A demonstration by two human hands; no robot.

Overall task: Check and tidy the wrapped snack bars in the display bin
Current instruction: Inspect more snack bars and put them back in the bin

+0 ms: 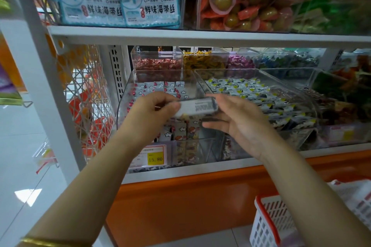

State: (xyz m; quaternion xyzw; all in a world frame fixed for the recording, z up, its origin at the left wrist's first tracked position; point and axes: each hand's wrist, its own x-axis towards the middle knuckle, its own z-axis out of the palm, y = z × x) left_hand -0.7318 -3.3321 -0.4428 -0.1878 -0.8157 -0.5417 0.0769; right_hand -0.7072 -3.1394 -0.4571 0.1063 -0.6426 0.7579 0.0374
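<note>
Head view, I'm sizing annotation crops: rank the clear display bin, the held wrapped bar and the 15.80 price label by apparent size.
1. clear display bin, by far.
2-3. wrapped bar in the left hand and 15.80 price label look alike; the bar is nearer the camera, so unranked.

The wrapped snack bars point(158, 88) are pale grey with white clouds and red figures. Neighbouring packets point(241, 88) are white, yellow and black. The price tag point(155, 159) is yellow, red-bordered; the basket point(267, 224) white, red-rimmed.
</note>
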